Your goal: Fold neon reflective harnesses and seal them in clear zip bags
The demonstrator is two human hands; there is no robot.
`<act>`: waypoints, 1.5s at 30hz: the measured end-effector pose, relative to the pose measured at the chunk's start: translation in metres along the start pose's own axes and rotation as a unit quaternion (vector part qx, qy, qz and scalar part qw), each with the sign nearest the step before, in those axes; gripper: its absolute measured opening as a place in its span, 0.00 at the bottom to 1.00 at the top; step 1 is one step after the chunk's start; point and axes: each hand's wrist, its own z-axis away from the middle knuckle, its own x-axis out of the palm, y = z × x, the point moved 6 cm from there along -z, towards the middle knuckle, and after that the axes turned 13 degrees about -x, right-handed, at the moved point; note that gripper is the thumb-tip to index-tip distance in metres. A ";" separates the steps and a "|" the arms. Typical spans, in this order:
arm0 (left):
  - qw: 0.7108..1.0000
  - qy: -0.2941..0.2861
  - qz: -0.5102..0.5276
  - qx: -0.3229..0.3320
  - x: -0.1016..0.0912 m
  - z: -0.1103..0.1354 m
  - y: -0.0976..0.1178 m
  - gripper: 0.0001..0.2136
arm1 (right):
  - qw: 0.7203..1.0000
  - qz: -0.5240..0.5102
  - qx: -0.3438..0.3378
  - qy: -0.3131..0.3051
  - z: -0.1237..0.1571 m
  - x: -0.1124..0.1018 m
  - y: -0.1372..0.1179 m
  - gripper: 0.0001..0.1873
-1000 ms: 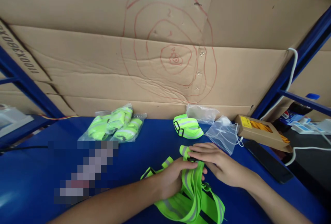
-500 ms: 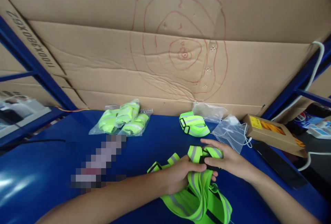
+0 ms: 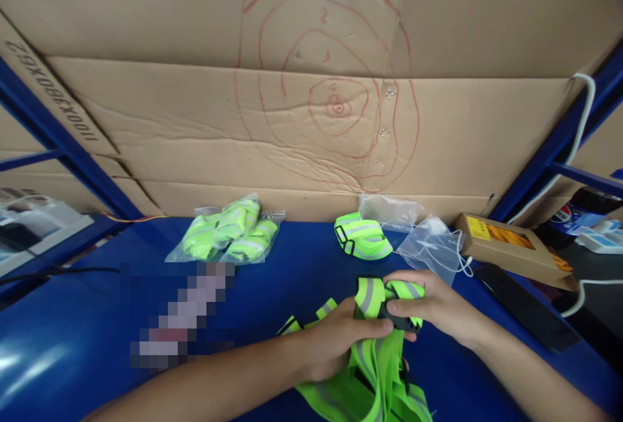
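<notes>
A neon-yellow reflective strap vest (image 3: 374, 370) with grey bands lies bunched on the blue table (image 3: 302, 273) near the front edge. My left hand (image 3: 335, 341) is closed around the gathered straps from the left. My right hand (image 3: 431, 308) pinches the folded upper end of the same vest, where a black buckle shows under the fingers. Both hands touch each other over the bundle.
A folded reflective vest (image 3: 363, 238) lies behind my hands. Bagged vests (image 3: 226, 237) sit at the back left. Empty clear bags (image 3: 428, 250) lie at the back right beside a brown box (image 3: 516, 250), a dark phone (image 3: 523, 308) and a white cable (image 3: 579, 123). A cardboard wall (image 3: 311, 97) closes the back.
My right hand has folded the strap's top end over and now pinches it by the buckle. The left hand has kept its hold on the bundle.
</notes>
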 end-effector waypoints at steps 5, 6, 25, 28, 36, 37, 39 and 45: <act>0.985 -0.144 0.027 -0.085 0.036 0.025 -0.009 0.22 | 0.999 0.011 -0.043 0.012 0.015 0.005 -0.020 0.22; 0.982 -0.164 0.033 -0.092 0.040 0.027 -0.011 0.22 | 0.999 0.001 -0.035 0.016 0.017 0.006 -0.021 0.23; 0.999 -0.046 0.006 0.001 -0.001 0.000 0.008 0.28 | 0.794 0.452 -0.389 0.112 0.026 0.011 -0.041 0.15; 0.998 -0.067 -0.015 -0.014 0.010 0.009 0.007 0.34 | 0.730 0.523 -0.434 0.076 0.034 0.013 -0.043 0.21; 1.000 0.011 0.007 0.013 -0.005 0.004 0.012 0.18 | 0.789 0.463 -0.396 -0.084 0.026 0.030 -0.047 0.27; 1.000 0.020 0.008 0.019 -0.007 0.003 0.014 0.16 | 0.823 0.413 -0.377 -0.102 0.023 0.028 -0.046 0.28; 0.999 0.022 -0.003 0.026 -0.005 0.004 0.018 0.16 | 0.883 0.324 -0.330 -0.079 0.015 0.016 -0.043 0.29; 0.993 0.090 -0.068 0.044 -0.002 0.013 0.017 0.25 | 0.987 0.137 -0.071 -0.046 0.000 -0.003 -0.013 0.32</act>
